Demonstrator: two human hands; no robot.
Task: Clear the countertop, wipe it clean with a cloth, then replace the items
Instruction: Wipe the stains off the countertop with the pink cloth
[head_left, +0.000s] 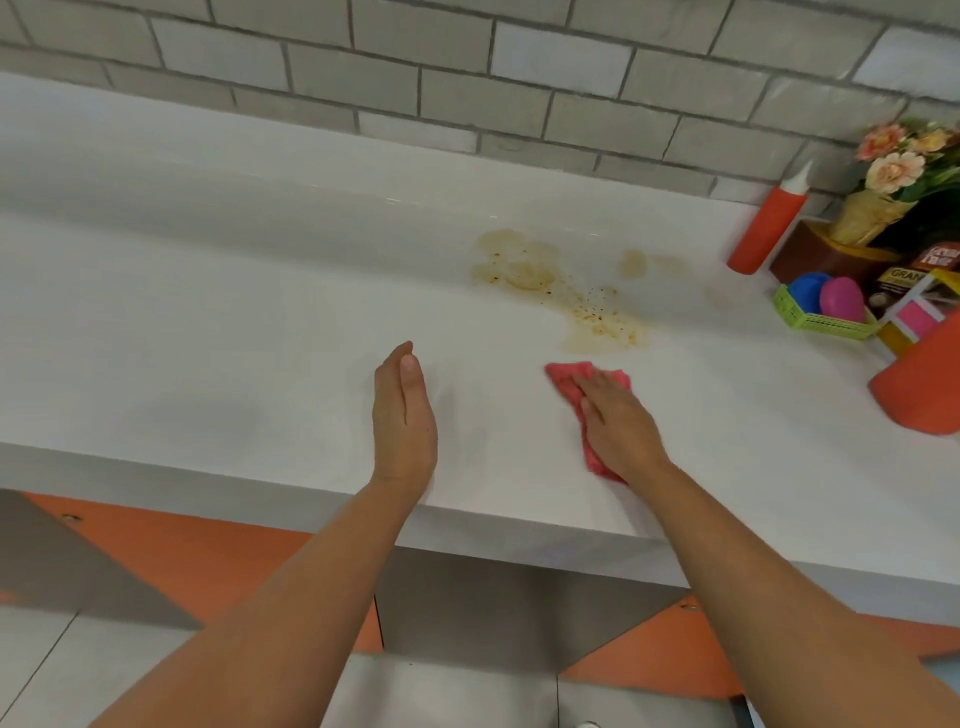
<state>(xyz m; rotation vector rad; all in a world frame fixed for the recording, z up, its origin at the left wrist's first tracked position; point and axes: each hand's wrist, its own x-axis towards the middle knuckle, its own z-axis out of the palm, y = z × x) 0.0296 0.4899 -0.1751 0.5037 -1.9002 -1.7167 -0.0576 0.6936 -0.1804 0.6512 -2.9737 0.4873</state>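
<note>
A red cloth (567, 378) lies flat on the white countertop (234, 322) near its front edge. My right hand (618, 426) presses on the cloth with straight fingers. Just beyond the cloth, a brownish stain with dark specks (561, 283) spreads toward the wall. My left hand (404, 415) stands on its edge on the counter, left of the cloth, fingers straight and together, holding nothing.
Items crowd the right end: a red squeeze bottle (763, 228), a flower pot on a brown box (872, 208), a green basket with blue and pink lids (826, 312), food boxes (914, 291) and an orange object (924, 384). A grey tiled wall stands behind.
</note>
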